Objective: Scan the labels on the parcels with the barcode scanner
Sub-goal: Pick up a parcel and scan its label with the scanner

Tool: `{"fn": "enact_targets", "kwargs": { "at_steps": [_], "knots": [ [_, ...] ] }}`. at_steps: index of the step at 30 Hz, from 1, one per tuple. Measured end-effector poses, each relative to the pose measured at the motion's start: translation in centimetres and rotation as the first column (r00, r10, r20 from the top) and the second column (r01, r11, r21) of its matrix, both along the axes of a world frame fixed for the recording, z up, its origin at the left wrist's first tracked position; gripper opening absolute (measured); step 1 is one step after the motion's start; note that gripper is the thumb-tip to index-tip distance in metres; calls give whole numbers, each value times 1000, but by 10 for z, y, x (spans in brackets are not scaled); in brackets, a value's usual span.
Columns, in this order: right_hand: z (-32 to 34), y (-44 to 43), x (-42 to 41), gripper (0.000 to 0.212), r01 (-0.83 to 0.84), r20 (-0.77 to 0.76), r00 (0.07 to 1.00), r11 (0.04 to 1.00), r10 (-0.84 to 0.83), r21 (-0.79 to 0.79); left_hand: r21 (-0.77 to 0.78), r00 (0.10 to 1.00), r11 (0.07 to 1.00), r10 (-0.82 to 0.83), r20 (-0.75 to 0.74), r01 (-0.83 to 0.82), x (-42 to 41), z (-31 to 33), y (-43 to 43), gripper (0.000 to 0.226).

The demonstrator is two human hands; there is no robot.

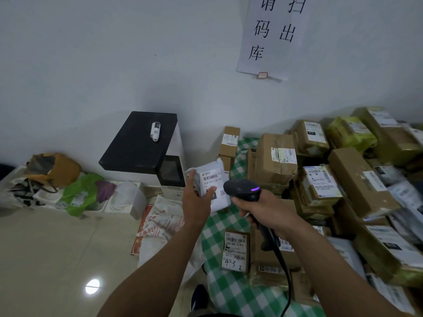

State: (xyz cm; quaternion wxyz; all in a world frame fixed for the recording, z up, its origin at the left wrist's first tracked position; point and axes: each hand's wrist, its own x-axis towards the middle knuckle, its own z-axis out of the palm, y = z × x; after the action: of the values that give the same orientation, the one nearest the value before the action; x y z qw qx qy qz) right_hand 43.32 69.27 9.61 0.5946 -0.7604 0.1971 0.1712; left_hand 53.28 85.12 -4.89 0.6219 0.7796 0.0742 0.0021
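Observation:
My left hand (196, 200) holds up a white soft parcel (211, 179) at the centre of the view, its barcode label facing me and my thumb across the label's lower part. My right hand (263, 209) grips a black barcode scanner (243, 189) just right of that parcel. The scanner's head points at the label and a purple light glows on its top. Its cable hangs down toward the bottom edge. A pile of brown cardboard parcels (348, 181) with white labels fills the right side.
A green checked cloth (229, 289) covers the table under the parcels. One small labelled box (235, 250) lies flat near me. A black-topped white machine (146, 145) stands at the wall, with a small white bottle on it. Bags (80, 193) and a printed sack lie on the floor at left.

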Motion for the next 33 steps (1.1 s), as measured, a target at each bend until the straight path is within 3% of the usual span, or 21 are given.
{"fn": "enact_targets", "kwargs": {
  "at_steps": [11,19,23,28,33],
  "knots": [
    [-9,-5,1,7,-14,29,999,1000,14,-3,-8,997,999,-48,-64,48,-3,-7,21,86],
    [-36,-3,-4,13,-65,-28,998,992,62,-112,236,946,950,-132,-297,207,-44,-77,66,70],
    [-49,2,-4,5,-57,-95,995,988,43,-142,167,881,950,-167,-442,264,-44,-87,53,65],
    [-61,-2,-8,12,6,-109,994,988,-23,-157,145,809,930,-209,-550,338,-24,-122,31,66],
    [-68,-8,-14,13,69,-116,989,985,-88,-159,179,809,918,-205,-551,355,-17,-109,20,56]
  ]
}}
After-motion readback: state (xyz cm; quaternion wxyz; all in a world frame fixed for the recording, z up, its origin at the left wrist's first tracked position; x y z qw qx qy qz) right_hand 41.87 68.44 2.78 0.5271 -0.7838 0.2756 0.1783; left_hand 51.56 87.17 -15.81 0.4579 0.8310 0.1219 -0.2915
